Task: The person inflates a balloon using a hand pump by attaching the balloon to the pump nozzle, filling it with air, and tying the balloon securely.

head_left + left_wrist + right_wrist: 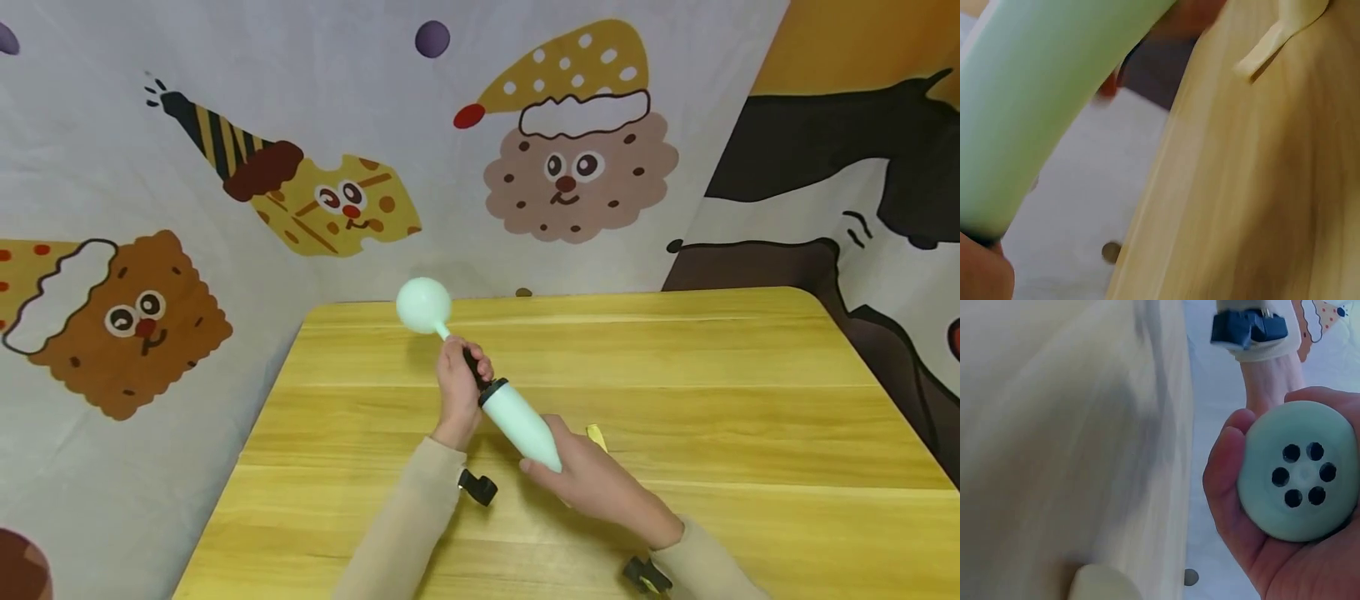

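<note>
A mint-green hand balloon pump [519, 425] is held slantwise above the table. Its black nozzle end [474, 367] points up to the left, where a small round mint-green balloon [423, 305] swells beyond the left hand. My left hand [456, 383] grips the nozzle end and the balloon's neck, its fingers covering the joint between them. The right hand [596, 479] wraps the lower part of the pump's barrel. In the right wrist view, the barrel's rounded end [1304, 425] shows a ring of several dark holes, with fingers curled round it.
A limp pale-yellow balloon [1300, 12] lies on the wood-grain table [750, 400], partly hidden behind the right hand in the head view. A cloth printed with cartoon biscuits [465, 192] hangs behind the table's far edge. Black wrist cameras [478, 487] sit at both cuffs.
</note>
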`<action>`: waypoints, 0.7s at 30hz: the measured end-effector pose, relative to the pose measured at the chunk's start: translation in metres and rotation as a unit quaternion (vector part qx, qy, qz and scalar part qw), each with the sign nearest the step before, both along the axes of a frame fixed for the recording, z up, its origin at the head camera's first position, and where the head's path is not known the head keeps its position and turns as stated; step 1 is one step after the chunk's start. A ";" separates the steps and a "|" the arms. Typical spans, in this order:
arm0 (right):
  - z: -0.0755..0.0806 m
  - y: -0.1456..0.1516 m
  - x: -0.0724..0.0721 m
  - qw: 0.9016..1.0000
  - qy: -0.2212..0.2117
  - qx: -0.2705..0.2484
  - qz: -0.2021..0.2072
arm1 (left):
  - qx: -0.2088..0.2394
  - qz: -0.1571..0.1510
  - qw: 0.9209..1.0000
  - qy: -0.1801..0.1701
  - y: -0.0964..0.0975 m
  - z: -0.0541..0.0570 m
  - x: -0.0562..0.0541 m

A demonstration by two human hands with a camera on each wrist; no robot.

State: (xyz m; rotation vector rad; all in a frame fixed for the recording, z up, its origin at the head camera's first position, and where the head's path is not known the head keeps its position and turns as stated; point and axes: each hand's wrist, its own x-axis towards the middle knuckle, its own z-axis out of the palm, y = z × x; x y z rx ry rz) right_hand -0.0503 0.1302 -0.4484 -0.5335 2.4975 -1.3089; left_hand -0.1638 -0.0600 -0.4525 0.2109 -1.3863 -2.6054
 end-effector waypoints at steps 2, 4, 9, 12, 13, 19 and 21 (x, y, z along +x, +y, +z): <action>0.001 -0.003 -0.004 1.000 0.007 0.002 -0.005 | 0.000 0.003 1.000 -0.003 0.003 -0.001 0.002; 0.001 -0.004 -0.005 1.000 0.013 0.005 -0.006 | 0.004 0.014 1.000 -0.006 0.002 -0.002 0.001; 0.000 0.000 -0.003 0.999 0.035 0.023 0.000 | 0.015 0.042 0.999 -0.008 -0.016 -0.003 -0.009; 0.001 0.008 0.002 0.998 0.046 0.038 0.008 | 0.028 0.070 0.997 -0.001 -0.032 -0.002 -0.018; 0.001 0.012 0.005 0.998 0.047 0.042 0.011 | 0.032 0.080 0.996 0.000 -0.038 -0.001 -0.022; -0.002 0.033 0.022 0.997 0.043 0.055 0.026 | 0.048 0.107 0.993 -0.006 -0.063 -0.005 -0.032; -0.005 0.035 0.023 0.997 0.048 0.055 0.030 | 0.036 0.098 0.995 -0.006 -0.063 -0.008 -0.030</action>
